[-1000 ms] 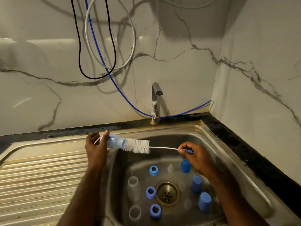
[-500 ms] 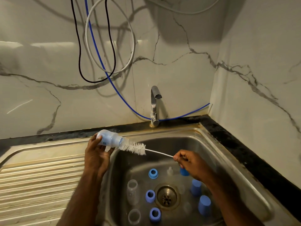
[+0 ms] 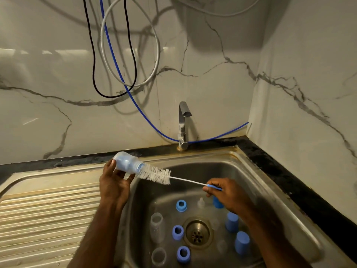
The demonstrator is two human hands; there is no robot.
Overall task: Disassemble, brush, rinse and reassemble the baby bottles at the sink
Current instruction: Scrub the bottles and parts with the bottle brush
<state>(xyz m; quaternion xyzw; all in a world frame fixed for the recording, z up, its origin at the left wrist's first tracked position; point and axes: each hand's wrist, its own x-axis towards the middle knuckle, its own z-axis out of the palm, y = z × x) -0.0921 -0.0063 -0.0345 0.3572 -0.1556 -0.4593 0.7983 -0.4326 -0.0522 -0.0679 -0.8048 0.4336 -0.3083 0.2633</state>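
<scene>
My left hand (image 3: 114, 182) grips a clear baby bottle (image 3: 126, 164), held sideways over the sink's left rim with its mouth pointing right. My right hand (image 3: 228, 194) pinches the blue handle of a bottle brush (image 3: 155, 174). The white bristles sit mostly outside the bottle, with only the tip in its mouth. In the steel sink (image 3: 251, 171) lie two more clear bottles (image 3: 156, 227), three blue collar rings (image 3: 181, 206), blue caps (image 3: 231, 221) and clear teats (image 3: 201, 202).
A steel faucet (image 3: 183, 124) stands behind the basin, not running. The ribbed drainboard (image 3: 48, 209) stretches to the left. Black, white and blue cables (image 3: 116, 64) hang on the marble wall. A dark counter edge (image 3: 289, 180) borders the sink on the right.
My left hand has tipped the bottle's base upward and leftward. The brush now slopes down to the right, and my right hand has moved slightly lower.
</scene>
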